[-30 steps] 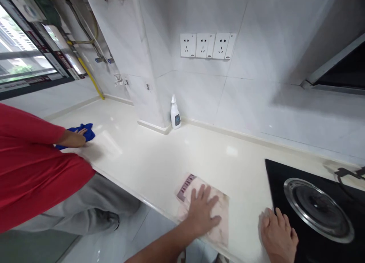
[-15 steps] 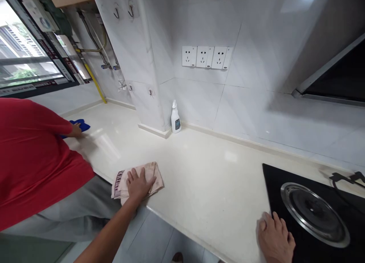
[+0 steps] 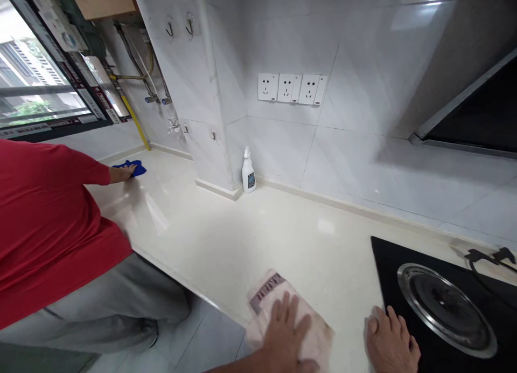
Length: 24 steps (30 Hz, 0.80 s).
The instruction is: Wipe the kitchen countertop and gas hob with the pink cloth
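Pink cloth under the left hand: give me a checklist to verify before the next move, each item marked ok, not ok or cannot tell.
1. Left hand spread on the pink cloth: ok.
2. Whole cloth on the counter: cannot tell; arm and picture edge hide its near part.
3. Right hand clear of the cooktop: not ok; fingers reach over its left edge.
4. Spray bottle apart from the cloth: ok, upright near the wall.
5. Co-worker's hand apart: ok, on the blue cloth farther left.
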{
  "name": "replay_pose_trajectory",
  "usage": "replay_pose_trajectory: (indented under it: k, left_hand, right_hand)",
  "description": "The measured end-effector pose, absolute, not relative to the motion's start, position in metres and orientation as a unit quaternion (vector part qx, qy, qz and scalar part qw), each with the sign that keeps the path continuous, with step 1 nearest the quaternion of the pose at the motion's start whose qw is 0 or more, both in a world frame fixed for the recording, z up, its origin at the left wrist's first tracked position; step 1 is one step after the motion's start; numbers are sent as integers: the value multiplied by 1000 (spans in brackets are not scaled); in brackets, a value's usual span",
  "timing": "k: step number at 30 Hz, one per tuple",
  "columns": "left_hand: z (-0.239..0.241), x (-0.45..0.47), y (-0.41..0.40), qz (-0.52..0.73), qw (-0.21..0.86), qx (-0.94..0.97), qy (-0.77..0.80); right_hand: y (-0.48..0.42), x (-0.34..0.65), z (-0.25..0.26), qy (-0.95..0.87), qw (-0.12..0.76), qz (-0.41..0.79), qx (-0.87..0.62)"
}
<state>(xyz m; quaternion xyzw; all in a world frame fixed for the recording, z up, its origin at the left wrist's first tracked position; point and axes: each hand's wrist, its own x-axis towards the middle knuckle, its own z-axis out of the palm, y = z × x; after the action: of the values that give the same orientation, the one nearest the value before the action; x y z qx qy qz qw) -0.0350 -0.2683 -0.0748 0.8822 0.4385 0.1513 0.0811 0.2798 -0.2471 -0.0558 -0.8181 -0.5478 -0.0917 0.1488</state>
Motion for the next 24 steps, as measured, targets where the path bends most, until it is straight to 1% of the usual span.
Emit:
replay_pose_trajectory:
  k: [4, 8, 10, 13, 17, 21, 24]
  left_hand:
    - [-76, 18, -272, 140, 81, 930, 331]
    - [-68, 3, -269, 148, 92, 935, 310]
    - [-66, -25, -266, 141, 114, 928, 327]
    - [-67, -80, -262, 114, 133, 903, 394]
    - [-62, -168, -255, 57, 82, 845, 525]
    - [-37, -254, -244, 11, 14, 792, 610]
    - [-10, -296, -234, -47, 34, 739, 671]
  right_hand:
    - [-246, 278, -53, -550, 151, -99, -815]
    - [-246, 277, -51, -551, 143, -94, -817]
    - [-246, 277, -51, -546, 139, -92, -821]
    - [-246, 278, -54, -543, 133, -88, -825]
    - [-245, 277, -58, -540, 130, -95, -826]
    - [-245, 276, -59, -540, 125, -106, -826]
    - [-245, 275, -58, -539, 124, -111, -826]
